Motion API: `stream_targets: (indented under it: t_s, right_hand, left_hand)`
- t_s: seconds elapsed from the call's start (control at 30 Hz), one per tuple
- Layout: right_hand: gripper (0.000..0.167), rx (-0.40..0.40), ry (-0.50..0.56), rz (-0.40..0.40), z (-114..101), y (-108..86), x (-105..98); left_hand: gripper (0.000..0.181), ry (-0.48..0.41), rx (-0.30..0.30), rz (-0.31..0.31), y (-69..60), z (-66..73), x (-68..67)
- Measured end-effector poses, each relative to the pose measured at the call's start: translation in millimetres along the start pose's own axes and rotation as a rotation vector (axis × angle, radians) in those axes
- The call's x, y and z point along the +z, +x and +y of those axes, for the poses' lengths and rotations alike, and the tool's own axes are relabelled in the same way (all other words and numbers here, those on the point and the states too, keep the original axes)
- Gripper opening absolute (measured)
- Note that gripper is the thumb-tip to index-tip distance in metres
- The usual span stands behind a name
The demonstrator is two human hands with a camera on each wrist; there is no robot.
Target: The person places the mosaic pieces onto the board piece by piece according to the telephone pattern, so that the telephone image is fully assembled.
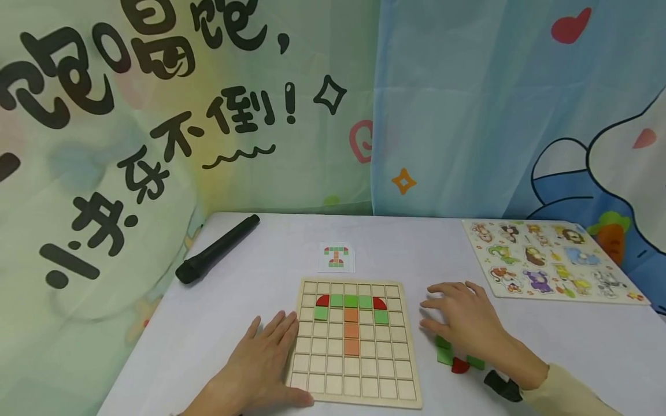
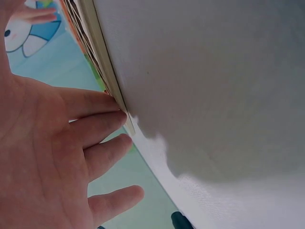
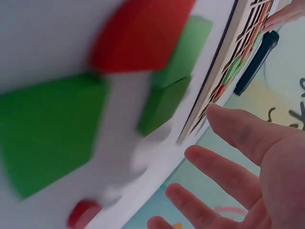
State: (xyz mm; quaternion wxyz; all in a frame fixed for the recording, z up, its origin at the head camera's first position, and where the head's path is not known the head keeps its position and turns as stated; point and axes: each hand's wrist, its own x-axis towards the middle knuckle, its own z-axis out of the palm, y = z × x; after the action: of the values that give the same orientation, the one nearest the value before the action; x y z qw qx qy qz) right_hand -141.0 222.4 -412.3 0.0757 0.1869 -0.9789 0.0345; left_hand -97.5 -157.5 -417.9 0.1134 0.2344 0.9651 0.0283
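Observation:
A wooden grid board lies flat, holding a row of green squares between two red quarter pieces, a green square under each red one, and an orange column below the middle. My left hand rests along the board's left edge, fingers straight; the left wrist view shows its fingertips touching that edge. My right hand hovers right of the board, fingers spread, holding nothing. Under and beside it lie loose green pieces and a red piece, also close up in the right wrist view.
A small pattern card lies behind the board. A black microphone-shaped object is at back left, an animal sticker board at back right. A dark object sits by my right wrist. Printed curtains hang behind the table.

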Motion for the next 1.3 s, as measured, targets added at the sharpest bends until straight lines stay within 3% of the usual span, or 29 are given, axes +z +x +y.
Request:
stream_targets:
  t_s: [0.53,0.8,1.0,1.13,1.3]
  right_hand:
    - [0.032,0.189,-0.037,-0.111,63,-35.4,2]
    - [0.038,0.215,-0.033,-0.128,63,-37.0,4]
    - [0.045,0.289,-0.033,-0.117,56,-33.6,2]
    - [0.04,0.302,-0.02,-0.109,52,-31.0,1]
    - [0.029,0.254,-0.019,-0.101,48,-28.7,3]
  left_hand:
    - [0.129,-0.028,-0.017,-0.017,-0.7,0.6,-3.3]
    - [0.129,-0.026,-0.002,-0.008,-0.9,1.0,-1.8]
    - [0.129,-0.018,-0.004,-0.012,0.3,1.1,-1.4]
    - [0.13,-0.021,-0.01,-0.018,0.7,0.9,-1.4]
    - [0.13,-0.024,-0.009,-0.015,0.2,0.2,-1.2]
